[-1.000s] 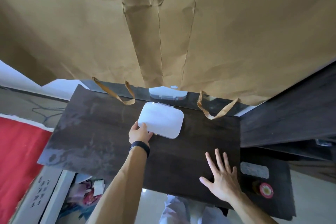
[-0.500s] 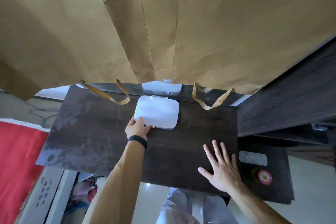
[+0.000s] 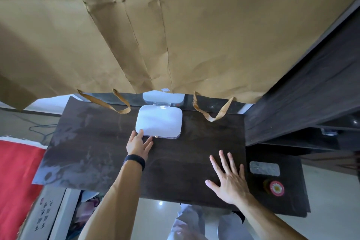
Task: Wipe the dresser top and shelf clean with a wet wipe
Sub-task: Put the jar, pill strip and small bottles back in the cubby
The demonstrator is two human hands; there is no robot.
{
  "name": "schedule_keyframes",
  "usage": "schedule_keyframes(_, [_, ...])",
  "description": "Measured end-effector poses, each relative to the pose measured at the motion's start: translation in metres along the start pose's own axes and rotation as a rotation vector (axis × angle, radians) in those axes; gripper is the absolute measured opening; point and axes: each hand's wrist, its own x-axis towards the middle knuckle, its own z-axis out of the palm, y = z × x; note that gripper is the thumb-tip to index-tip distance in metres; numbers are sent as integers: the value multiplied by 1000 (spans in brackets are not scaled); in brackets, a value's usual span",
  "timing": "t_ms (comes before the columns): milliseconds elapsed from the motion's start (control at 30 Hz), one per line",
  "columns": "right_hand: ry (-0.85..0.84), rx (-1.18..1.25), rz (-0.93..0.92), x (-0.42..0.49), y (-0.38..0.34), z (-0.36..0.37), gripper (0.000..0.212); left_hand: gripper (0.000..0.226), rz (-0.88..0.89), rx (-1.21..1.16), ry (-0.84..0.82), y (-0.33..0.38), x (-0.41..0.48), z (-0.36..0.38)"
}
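Observation:
A dark wooden dresser top (image 3: 93, 148) fills the middle of the head view, with dull damp-looking patches on its left half. A white rounded plastic case (image 3: 159, 122) lies closed at the back centre, against a mirror that reflects it. My left hand (image 3: 138, 144), with a black band on the wrist, touches the case's near left corner with straight fingers. My right hand (image 3: 228, 178) lies flat, fingers spread, on the dresser top near its right front edge. A lower dark shelf (image 3: 292, 198) adjoins the top on the right. No wipe is visible.
Brown paper bags (image 3: 175, 35) cover the mirror above, their handles (image 3: 210, 113) drooping onto the dresser. On the lower shelf sit a silvery flat packet (image 3: 264, 168) and a small jar with a red flowered lid (image 3: 276, 188). A tall dark cabinet side (image 3: 303, 93) rises at right. A red cloth (image 3: 17, 181) lies left.
My left hand has opened: its fingers were curled at the case's corner and now lie straight against it. The case sits closer to the mirror. My right hand has stayed flat.

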Motion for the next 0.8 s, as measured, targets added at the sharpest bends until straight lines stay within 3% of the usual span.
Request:
schedule_keyframes(100, [-40,33,-43,1,2,-10,81,49,50,236,-40,-7,-12,-5])
schedule_keyframes(233, [-27,137,-119,-7,14,-33,65,44,298,925,15,-48,-47,-2])
schedule_keyframes(367, [149,346,-184,-44,49,-51,52,43,534,1319,-186,-116,-99,19])
schedule_keyframes(467, [254,523,-82,-77,96,-57,47,47,754,1464,-378,-166,-141,50])
schedule_keyframes(667, [665,647,278,-91,200,-89,42,64,1207,1589,-670,-237,-201,143])
schedule_keyframes(800, [588,590,494,-71,246,-125,64,80,1256,1772,-703,-258,-221,204])
